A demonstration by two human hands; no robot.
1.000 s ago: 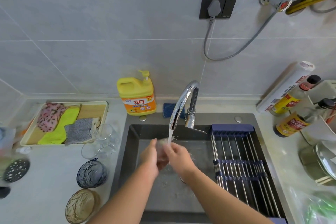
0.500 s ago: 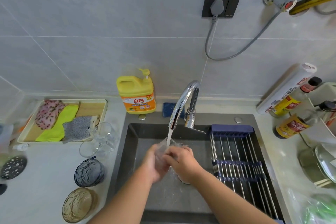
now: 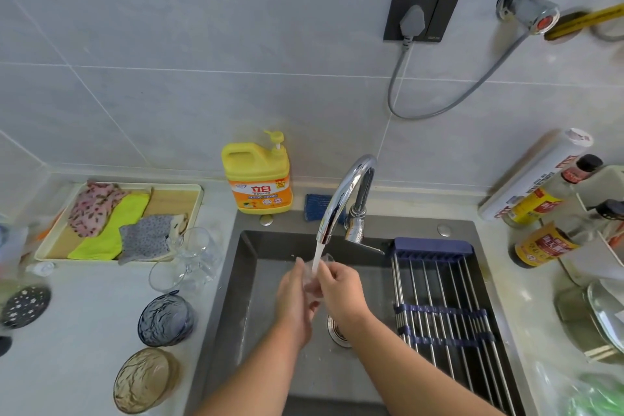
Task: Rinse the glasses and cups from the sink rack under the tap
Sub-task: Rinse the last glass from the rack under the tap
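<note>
Over the middle of the sink (image 3: 250, 284), both hands clasp a small clear glass (image 3: 312, 280) under the water falling from the tap (image 3: 341, 199): the left hand (image 3: 293, 300) wraps its left side, the right hand (image 3: 341, 290) its right. The basin floor around them is bare, the sink rack (image 3: 442, 300) spans its right part, and two clear glasses (image 3: 189, 260) stand on the counter near the sink's left edge

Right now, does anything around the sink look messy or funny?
Nothing is spilled or broken. Both hands hold a clear glass under the running tap. The one untidy spot is the tray on the left, where three cloths lie crumpled and overlapping.
</note>
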